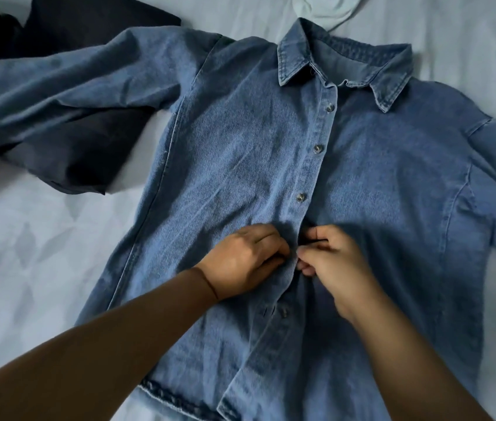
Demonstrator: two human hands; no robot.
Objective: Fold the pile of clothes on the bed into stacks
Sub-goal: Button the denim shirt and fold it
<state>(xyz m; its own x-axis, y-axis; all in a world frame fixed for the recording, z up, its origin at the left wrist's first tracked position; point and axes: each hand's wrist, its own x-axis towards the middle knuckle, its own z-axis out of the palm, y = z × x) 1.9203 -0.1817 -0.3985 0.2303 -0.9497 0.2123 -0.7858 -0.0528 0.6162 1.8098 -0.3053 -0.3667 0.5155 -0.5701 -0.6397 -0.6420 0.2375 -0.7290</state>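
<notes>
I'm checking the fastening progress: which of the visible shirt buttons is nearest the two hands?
The button just above the hands, third down from the collar. The two above it sit farther up the placket; the left hand and right hand pinch the fabric just below it.

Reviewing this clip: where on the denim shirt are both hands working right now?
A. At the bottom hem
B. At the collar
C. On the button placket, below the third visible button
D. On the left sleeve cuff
C. The left hand and right hand pinch the front placket of the denim shirt from either side, just below the third visible button, well clear of the collar.
</notes>
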